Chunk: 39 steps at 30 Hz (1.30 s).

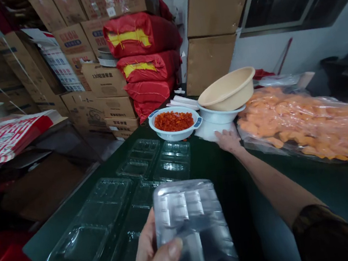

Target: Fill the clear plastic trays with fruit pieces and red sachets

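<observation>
Left hand (153, 258) low in view, thumb pressed over the near edge of a stack of clear plastic clamshell trays (192, 227), fingers hidden under it, so a pinch grip w/ thumb on top. Stack held above the near end of the dark green bench (331, 186), tilted toward the camera.

Right hand (229, 140) stretched far out, resting against the base of a white bowl (219, 117); fingers (223, 135) look curled on the base, can't tell whether actually gripping. Beige basin (228, 89) sitting tilted inside that white bowl.

Just left of it, touching or nearly so: white bowl of chopped red bits (174, 121). Four open clamshell trays (115, 199) laid flat on bench btwn the two hands. Bag of orange pieces (309, 124) along the right side, near the right wrist.

Risks, as a judgement:
- Beige basin sits loose & tilted; a tug or shove on the bowl under it could tip it off.
- Shoving the white bowl left could knock the red-bits bowl, spill contents onto the open trays.
- Slick tray stack held one-handed by the edge only; could slide out or fan apart, drop onto the laid-out trays.
- Forearm sweeping back could snag the bag's film edge.
</observation>
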Motion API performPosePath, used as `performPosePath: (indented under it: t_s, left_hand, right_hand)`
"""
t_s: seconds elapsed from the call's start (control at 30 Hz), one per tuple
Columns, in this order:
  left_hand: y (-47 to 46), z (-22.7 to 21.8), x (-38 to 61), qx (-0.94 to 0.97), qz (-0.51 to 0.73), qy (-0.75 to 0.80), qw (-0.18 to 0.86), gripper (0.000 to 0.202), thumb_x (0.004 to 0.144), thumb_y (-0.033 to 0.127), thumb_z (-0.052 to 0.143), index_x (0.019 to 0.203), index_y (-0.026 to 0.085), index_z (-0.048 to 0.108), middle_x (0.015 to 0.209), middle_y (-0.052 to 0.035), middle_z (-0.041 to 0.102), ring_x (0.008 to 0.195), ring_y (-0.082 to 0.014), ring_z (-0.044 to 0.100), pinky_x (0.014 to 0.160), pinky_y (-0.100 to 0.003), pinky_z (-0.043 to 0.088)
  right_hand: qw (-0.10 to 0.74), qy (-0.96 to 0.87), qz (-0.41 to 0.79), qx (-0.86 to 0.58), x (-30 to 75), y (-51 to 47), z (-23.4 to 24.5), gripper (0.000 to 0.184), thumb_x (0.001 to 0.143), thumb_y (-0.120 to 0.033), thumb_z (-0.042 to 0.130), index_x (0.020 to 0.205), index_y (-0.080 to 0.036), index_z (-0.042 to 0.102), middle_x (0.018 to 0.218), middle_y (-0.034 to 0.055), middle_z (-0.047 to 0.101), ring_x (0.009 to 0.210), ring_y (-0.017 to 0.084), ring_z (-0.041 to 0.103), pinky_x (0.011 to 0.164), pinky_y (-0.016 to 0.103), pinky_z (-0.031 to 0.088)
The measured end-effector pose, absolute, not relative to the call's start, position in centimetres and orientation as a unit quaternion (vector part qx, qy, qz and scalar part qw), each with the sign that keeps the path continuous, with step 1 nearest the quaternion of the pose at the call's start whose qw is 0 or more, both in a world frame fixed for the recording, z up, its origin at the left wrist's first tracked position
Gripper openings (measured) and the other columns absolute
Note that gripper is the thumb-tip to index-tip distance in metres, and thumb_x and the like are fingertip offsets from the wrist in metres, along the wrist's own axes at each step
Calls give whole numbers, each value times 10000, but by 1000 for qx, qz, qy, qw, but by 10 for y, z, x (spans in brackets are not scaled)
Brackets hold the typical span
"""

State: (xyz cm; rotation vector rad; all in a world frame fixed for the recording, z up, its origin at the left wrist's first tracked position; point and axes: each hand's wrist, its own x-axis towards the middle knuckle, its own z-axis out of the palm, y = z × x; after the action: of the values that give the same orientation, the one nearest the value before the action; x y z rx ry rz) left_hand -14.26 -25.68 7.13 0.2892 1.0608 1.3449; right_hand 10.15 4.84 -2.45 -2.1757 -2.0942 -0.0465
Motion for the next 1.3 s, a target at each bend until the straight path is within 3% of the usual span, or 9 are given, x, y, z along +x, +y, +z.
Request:
performPosePath:
  t_s: [0.13, 0.2, 0.23, 0.33, 0.53, 0.83, 1.03, 1.17, 1.3]
  left_hand:
    - [-254, 66, -138, 123, 592, 465, 646, 709, 583, 373, 772, 1218, 235, 489, 905, -69, 696, 783, -257, 664, 710, -338, 523]
    - [-252, 63, -132, 148, 599, 448, 647, 617, 617, 381, 755, 1157, 215, 508, 863, -57, 687, 728, -221, 659, 674, -309, 517]
    - [-251, 62, -127, 167, 602, 438, 646, 567, 630, 385, 747, 1117, 204, 519, 841, -48, 679, 700, -200, 651, 651, -290, 510]
    - [-253, 58, -115, 247, 604, 400, 644, 464, 657, 387, 728, 1024, 178, 537, 780, -23, 647, 654, -145, 612, 611, -235, 475]
    - [-267, 51, -107, 324, 585, 373, 643, 356, 737, 375, 662, 977, 163, 508, 753, -14, 596, 630, -105, 556, 604, -218, 444]
    - [-282, 45, -110, 342, 559, 375, 656, 363, 770, 414, 610, 1004, 184, 453, 671, 29, 521, 499, -79, 514, 472, -198, 411]
    - [-284, 53, -105, 332, 579, 330, 668, 499, 650, 267, 752, 1037, 170, 452, 820, -28, 620, 712, -132, 610, 663, -236, 491]
    - [-273, 58, -119, 304, 605, 374, 634, 480, 640, 262, 757, 1011, 167, 468, 790, -17, 638, 633, -119, 606, 585, -218, 501]
    - [-264, 60, -145, 276, 617, 411, 612, 501, 613, 234, 766, 1025, 157, 491, 786, -28, 657, 593, -135, 618, 539, -229, 517]
  right_hand:
    - [229, -697, -23, -680, 83, -27, 25, 609, 719, -406, 645, 1239, -143, 470, 1274, 212, 422, 1175, 381, 363, 891, 533, 342]
    - [370, -694, 118, -606, 62, -97, 54, 320, 796, -400, 553, 990, -147, 582, 888, 134, 608, 833, 238, 572, 735, 369, 456]
    - [393, -694, 242, -552, 51, -133, 65, 289, 820, -442, 503, 843, -167, 589, 681, 78, 598, 634, 183, 569, 604, 308, 462]
    - [287, -649, 569, -416, 23, -223, 81, 359, 736, -514, 585, 602, -190, 510, 460, -12, 490, 378, 97, 455, 365, 209, 347]
    - [216, -550, 712, -379, 19, -257, 63, 378, 684, -472, 659, 571, -168, 467, 416, -48, 505, 324, 59, 450, 342, 159, 347]
    - [206, -538, 728, -370, 26, -265, 62, 305, 740, -423, 602, 615, -161, 508, 467, -33, 533, 359, 86, 497, 337, 175, 341]
    - [302, -722, 460, -418, 17, -288, 93, 166, 777, -217, 504, 618, -172, 485, 548, -23, 465, 480, 69, 386, 435, 198, 295]
    - [338, -705, 445, -436, 52, -283, 109, 225, 803, -322, 531, 632, -186, 476, 545, -26, 394, 485, 77, 335, 431, 211, 268]
    - [403, -563, 536, -482, 108, -231, 73, 287, 770, -424, 578, 655, -194, 452, 524, -51, 354, 431, 60, 301, 397, 199, 221]
